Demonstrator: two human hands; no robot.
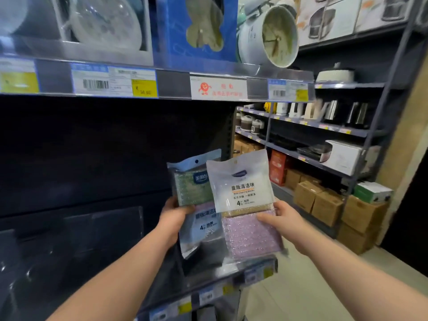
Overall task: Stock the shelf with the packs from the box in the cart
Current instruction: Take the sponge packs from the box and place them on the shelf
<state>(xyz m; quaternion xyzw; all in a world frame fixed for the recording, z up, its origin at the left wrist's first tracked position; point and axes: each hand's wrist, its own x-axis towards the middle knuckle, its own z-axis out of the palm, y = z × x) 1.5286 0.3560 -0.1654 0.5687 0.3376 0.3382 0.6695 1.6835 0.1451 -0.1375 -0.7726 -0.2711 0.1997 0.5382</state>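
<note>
Rear pack (pixel 193 188) is gripped at its side by the left hand (pixel 173 216); the front pack (pixel 243 195), overlapping it, is gripped by the right hand (pixel 283 220), both upright just above the shelf (pixel 252 273) edge.

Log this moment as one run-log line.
left hand: grips rear pack | right hand: grips front pack | both upright, overlapping, before shelf

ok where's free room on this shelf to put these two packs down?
Free: the dark bay under the price-tag rail, left of the upright post, behind the held packs. At its lower left stand what look like clear divider panels. Crowded: above the rail, boxed clocks side by side.
</note>
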